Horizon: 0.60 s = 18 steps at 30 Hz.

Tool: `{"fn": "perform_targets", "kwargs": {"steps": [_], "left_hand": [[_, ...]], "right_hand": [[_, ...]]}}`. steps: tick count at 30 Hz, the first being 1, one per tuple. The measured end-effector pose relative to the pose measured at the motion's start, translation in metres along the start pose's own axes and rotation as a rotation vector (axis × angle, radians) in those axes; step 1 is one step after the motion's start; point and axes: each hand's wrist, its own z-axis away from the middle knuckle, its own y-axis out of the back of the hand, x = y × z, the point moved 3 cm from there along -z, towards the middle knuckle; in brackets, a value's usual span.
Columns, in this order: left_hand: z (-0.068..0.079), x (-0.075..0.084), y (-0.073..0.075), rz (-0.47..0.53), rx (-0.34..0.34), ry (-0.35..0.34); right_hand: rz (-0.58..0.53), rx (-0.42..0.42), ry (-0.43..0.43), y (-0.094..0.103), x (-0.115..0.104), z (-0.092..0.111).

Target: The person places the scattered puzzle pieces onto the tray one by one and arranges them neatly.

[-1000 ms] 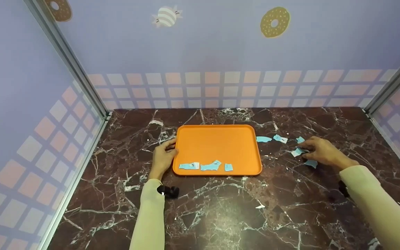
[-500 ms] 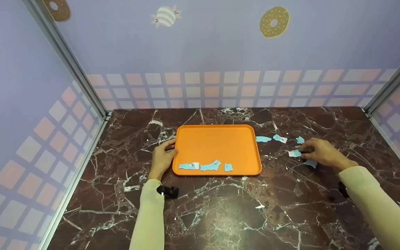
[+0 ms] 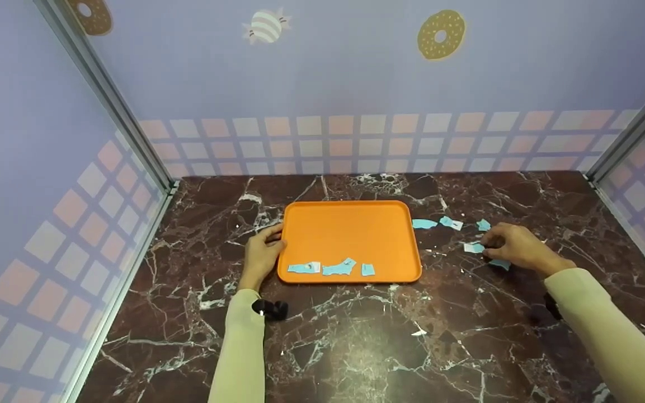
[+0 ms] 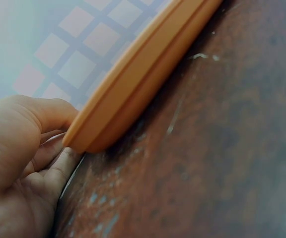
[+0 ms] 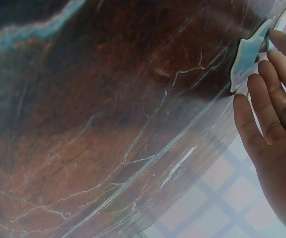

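Note:
An orange tray (image 3: 350,238) lies on the dark marbled table. My left hand (image 3: 262,254) grips its left edge, thumb at the rim and a finger beneath it in the left wrist view (image 4: 38,144). Three torn pieces of light blue paper (image 3: 339,267) lie in a row along the tray's near side. Right of the tray, my right hand (image 3: 518,244) pinches a blue and white paper piece (image 3: 472,247) between thumb and index finger, low over the table. Another blue piece (image 3: 500,264) is partly hidden under that hand; in the right wrist view a blue piece (image 5: 250,52) lies beside its fingertips.
Further torn paper pieces lie by the tray's right side: one blue strip (image 3: 424,224) at its edge, a blue and white one (image 3: 451,223), and a small one (image 3: 483,225) behind the right hand. Patterned walls (image 3: 322,143) stand at the back and sides of the table (image 3: 344,347).
The blue and white piece in my right fingers has turned flatter and shifted slightly left. My left hand and the tray have stayed in place.

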Motion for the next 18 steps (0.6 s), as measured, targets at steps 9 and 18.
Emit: {"fn": "perform_targets", "kwargs": {"steps": [9,18], "left_hand": [[0.002,0.000,0.000,0.012,-0.004,-0.030],[0.002,0.001,0.001,-0.006,-0.001,-0.036]], "right_hand": [[0.015,0.036,0.001,-0.004,-0.001,-0.002],[-0.020,0.077,0.052,-0.010,-0.016,-0.006]]}}
